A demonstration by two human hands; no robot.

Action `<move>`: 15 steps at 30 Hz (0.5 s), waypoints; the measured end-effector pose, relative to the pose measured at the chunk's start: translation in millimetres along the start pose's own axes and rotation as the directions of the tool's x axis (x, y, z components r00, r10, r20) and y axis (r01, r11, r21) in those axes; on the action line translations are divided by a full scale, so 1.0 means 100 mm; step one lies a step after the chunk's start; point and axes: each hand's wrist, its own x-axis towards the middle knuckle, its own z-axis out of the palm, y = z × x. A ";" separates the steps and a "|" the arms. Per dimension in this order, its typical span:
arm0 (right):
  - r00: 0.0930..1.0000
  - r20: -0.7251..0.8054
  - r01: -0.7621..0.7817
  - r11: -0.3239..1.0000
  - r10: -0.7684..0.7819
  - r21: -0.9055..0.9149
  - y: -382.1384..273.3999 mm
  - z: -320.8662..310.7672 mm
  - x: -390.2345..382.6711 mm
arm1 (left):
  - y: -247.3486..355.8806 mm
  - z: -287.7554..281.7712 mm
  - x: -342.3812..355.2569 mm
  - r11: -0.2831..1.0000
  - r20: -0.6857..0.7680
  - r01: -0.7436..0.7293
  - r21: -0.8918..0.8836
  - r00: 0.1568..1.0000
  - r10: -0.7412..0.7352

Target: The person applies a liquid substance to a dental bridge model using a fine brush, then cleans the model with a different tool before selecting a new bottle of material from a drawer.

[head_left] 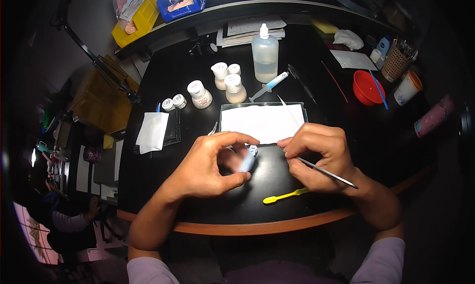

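My left hand (203, 167) holds a small pale blue piece (248, 160), like a dental model, between thumb and fingers; its lower part is blurred. In my right hand (321, 153) a thin metal hand instrument (332, 174) is gripped like a pen. Its tip is hard to make out near my fingertips, apart from the blue piece. A yellow toothbrush (283, 196) lies partly under my right hand. Just beyond both hands, white paper (257, 124) covers a dark-edged slab, with a slim pale pointed stick (288, 109) resting across it.
Left of the slab stand white-capped jars (199, 95) and folded white paper (153, 131). Behind it are a clear squeeze bottle (265, 59), a syringe (268, 87) and a black pen (301, 83). A red bowl (366, 88) sits right. The wooden table edge (257, 228) runs nearest me.
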 end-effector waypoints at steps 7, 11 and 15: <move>0.951 0.307 0.105 0.912 0.024 -0.397 0.04 -0.31 0.02 | 0.03 -0.11 -0.03 0.951 0.381 -0.205 0.233 0.919 0.105; 0.992 0.111 0.097 0.915 -0.057 -0.391 0.06 -0.39 0.08 | 0.01 -0.06 -0.06 0.907 0.430 -0.273 0.322 0.895 0.117; 1.000 -0.024 -0.019 0.901 0.010 -0.433 0.11 -0.57 0.09 | 0.04 0.00 -0.12 0.877 0.419 -0.261 0.404 0.905 0.076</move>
